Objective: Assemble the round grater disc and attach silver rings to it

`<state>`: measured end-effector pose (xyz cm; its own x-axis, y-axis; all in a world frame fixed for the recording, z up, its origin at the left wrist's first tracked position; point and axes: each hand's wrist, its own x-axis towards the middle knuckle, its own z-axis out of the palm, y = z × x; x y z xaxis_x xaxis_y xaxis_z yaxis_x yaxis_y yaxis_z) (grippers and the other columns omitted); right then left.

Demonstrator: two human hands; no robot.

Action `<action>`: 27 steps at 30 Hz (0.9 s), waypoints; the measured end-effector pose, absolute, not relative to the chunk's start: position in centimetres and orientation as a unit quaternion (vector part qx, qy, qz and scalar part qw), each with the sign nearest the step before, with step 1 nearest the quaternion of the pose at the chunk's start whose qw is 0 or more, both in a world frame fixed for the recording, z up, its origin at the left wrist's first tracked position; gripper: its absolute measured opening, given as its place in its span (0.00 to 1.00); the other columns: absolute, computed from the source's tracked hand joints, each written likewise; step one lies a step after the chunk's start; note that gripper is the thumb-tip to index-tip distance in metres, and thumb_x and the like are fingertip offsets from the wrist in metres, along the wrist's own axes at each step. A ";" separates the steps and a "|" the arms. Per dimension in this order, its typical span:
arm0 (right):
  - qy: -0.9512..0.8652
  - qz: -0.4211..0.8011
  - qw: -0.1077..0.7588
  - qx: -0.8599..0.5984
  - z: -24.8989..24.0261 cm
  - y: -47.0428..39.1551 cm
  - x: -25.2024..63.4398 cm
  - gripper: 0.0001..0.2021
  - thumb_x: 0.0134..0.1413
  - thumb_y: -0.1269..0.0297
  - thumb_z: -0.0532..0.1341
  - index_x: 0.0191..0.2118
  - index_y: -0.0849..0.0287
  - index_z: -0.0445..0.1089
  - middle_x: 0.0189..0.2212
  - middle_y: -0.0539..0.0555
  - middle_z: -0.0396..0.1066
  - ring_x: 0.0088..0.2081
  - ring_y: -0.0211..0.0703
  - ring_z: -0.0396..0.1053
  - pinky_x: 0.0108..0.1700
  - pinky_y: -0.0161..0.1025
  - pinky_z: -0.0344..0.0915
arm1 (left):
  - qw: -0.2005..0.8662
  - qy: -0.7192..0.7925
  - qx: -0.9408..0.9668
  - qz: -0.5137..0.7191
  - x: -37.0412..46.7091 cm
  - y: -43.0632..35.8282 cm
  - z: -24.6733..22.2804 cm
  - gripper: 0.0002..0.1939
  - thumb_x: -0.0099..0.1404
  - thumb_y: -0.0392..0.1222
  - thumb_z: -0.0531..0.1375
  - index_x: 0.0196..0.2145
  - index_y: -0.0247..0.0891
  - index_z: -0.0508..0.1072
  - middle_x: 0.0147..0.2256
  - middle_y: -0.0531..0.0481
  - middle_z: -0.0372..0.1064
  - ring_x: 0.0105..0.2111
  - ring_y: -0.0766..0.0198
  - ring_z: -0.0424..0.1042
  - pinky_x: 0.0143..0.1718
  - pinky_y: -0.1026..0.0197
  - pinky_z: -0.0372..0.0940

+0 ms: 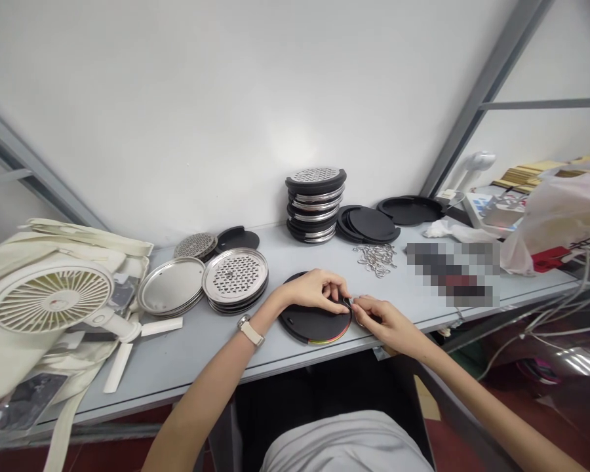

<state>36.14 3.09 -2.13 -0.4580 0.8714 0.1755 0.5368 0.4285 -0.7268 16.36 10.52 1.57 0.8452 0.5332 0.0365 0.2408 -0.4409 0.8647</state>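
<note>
A round black disc [307, 321] with a red and yellow strip along its near edge lies on the table near the front edge. My left hand [319, 290] rests over its upper right part, thumb and fingers pinched at the rim around something too small to make out. At the same spot, my right hand [381, 320] is just off the disc's right side, its fingers closed on a small piece I cannot make out. Behind the hands lies a pile of small metal hooks or clips [375, 258].
Grater plates [235, 275] and plain metal discs [172, 285] are stacked left. A tall stack [316, 204] stands behind, with black round holders [372, 224] beside it. A white fan [54, 298] is far left; a plastic bag [560, 216] is right.
</note>
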 end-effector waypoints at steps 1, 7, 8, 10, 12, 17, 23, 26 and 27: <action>-0.801 0.290 0.277 -0.444 -2.1 3.1 36.0 0.17 0.64 0.58 0.47 0.24 0.58 0.55 0.22 0.48 0.56 0.26 0.38 0.56 0.31 0.36 0.56 | 0.472 0.240 0.834 0.153 16.4 10.5 1.6 0.16 0.50 0.43 0.66 0.37 0.33 0.74 0.26 0.54 0.64 0.26 0.73 0.61 0.28 0.68 0.56; -0.807 0.273 0.271 -0.449 -2.5 3.1 36.1 0.18 0.64 0.58 0.46 0.23 0.57 0.54 0.22 0.47 0.55 0.25 0.37 0.56 0.30 0.35 0.55 | 0.486 0.228 0.829 0.156 16.4 10.5 1.6 0.15 0.50 0.43 0.66 0.35 0.32 0.74 0.26 0.54 0.64 0.27 0.73 0.61 0.29 0.68 0.56; -0.807 0.273 0.270 -0.449 -2.6 3.1 36.2 0.18 0.64 0.59 0.46 0.23 0.58 0.53 0.22 0.47 0.54 0.25 0.37 0.56 0.30 0.35 0.55 | 0.490 0.221 0.828 0.158 16.4 10.5 1.6 0.15 0.51 0.42 0.66 0.35 0.32 0.74 0.26 0.54 0.64 0.27 0.73 0.61 0.29 0.68 0.56; -0.806 0.272 0.271 -0.451 -2.7 3.1 36.3 0.18 0.63 0.59 0.47 0.21 0.58 0.53 0.21 0.47 0.53 0.25 0.37 0.55 0.29 0.35 0.55 | 0.493 0.212 0.828 0.161 16.4 10.4 1.7 0.14 0.51 0.42 0.66 0.35 0.32 0.75 0.26 0.53 0.64 0.28 0.73 0.61 0.30 0.68 0.56; -0.804 0.274 0.272 -0.452 -2.7 3.1 36.3 0.18 0.63 0.60 0.48 0.21 0.58 0.52 0.21 0.47 0.53 0.25 0.37 0.54 0.29 0.35 0.54 | 0.494 0.209 0.829 0.161 16.4 10.4 1.7 0.14 0.51 0.41 0.66 0.35 0.32 0.75 0.27 0.53 0.65 0.28 0.72 0.61 0.30 0.68 0.56; -0.801 0.279 0.277 -0.452 -2.6 3.1 36.2 0.18 0.63 0.61 0.48 0.21 0.58 0.51 0.21 0.47 0.52 0.25 0.37 0.54 0.29 0.36 0.54 | 0.489 0.227 0.829 0.151 16.5 10.3 1.9 0.14 0.52 0.40 0.66 0.36 0.33 0.76 0.29 0.52 0.65 0.30 0.72 0.62 0.30 0.68 0.56; -0.797 0.284 0.280 -0.453 -2.8 3.2 36.3 0.19 0.63 0.60 0.48 0.20 0.58 0.53 0.20 0.47 0.53 0.25 0.37 0.54 0.29 0.36 0.55 | 0.486 0.230 0.830 0.148 16.5 10.4 1.8 0.14 0.51 0.41 0.66 0.37 0.33 0.76 0.29 0.51 0.65 0.29 0.72 0.62 0.29 0.68 0.56; -0.798 0.284 0.279 -0.453 -2.8 3.1 36.3 0.19 0.63 0.60 0.48 0.20 0.58 0.52 0.21 0.47 0.53 0.25 0.37 0.54 0.29 0.36 0.55 | 0.485 0.223 0.832 0.152 16.5 10.5 1.8 0.15 0.51 0.42 0.66 0.37 0.33 0.76 0.29 0.51 0.65 0.29 0.72 0.62 0.29 0.68 0.56; -0.798 0.285 0.278 -0.452 -2.8 3.1 36.3 0.19 0.63 0.60 0.48 0.20 0.58 0.52 0.21 0.47 0.53 0.25 0.37 0.54 0.29 0.36 0.54 | 0.486 0.220 0.832 0.154 16.5 10.5 1.7 0.15 0.51 0.42 0.66 0.38 0.33 0.76 0.30 0.51 0.65 0.29 0.72 0.62 0.29 0.68 0.56</action>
<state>36.33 3.14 -2.76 -0.4372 0.8799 0.1864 0.5636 0.4295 -0.7056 16.48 10.51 1.74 0.8561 0.5150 0.0426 0.2162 -0.4318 0.8757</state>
